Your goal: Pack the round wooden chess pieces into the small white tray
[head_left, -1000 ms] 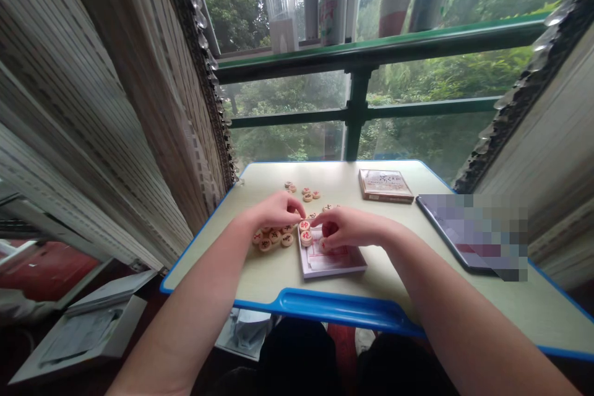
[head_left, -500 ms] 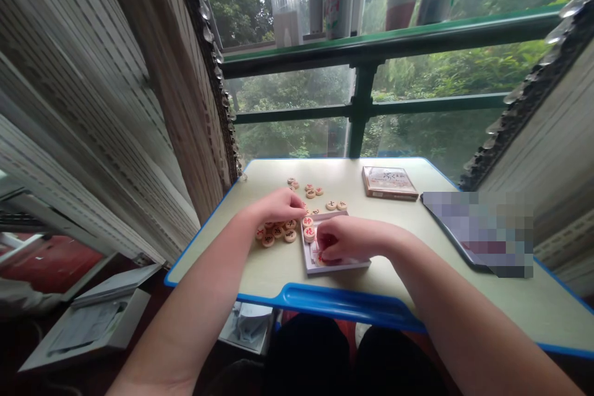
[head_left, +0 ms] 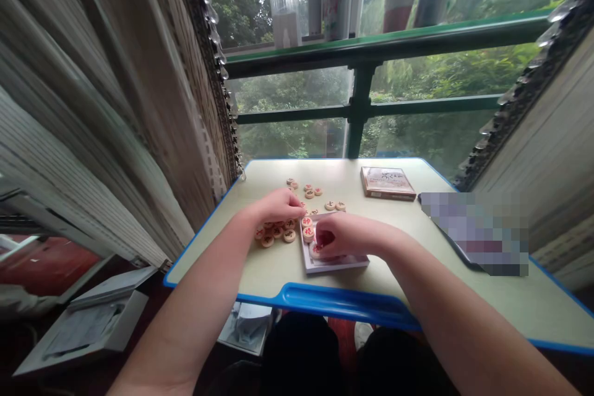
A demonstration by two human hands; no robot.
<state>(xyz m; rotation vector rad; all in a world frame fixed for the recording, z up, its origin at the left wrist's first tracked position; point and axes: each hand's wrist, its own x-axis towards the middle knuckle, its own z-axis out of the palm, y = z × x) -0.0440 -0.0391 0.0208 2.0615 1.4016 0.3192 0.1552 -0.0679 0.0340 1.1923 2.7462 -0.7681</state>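
A shallow white box tray [head_left: 346, 263] lies near the front of a pale table with a blue rim [head_left: 334, 303]. Three round wooden chess pieces [head_left: 307, 229] with red characters sit along its left side. My right hand [head_left: 346, 235] rests curled over the tray, its fingertips at the lowest of those pieces. My left hand [head_left: 278, 205] hovers, fingers pinched, over a cluster of loose pieces [head_left: 275, 234] left of the tray; what it holds is hidden. More pieces [head_left: 310, 190] lie scattered farther back.
A brown box lid [head_left: 388, 182] lies at the back right. A dark flat device [head_left: 468, 229], blurred out, sits at the right. Cans and cups [head_left: 338, 7] stand on the green window ledge. Bamboo blinds hang on both sides. Papers lie on the floor at left.
My right hand has slid toward me along the tray's left side and a third piece now sits below the first two. My left hand has stayed over the loose cluster.
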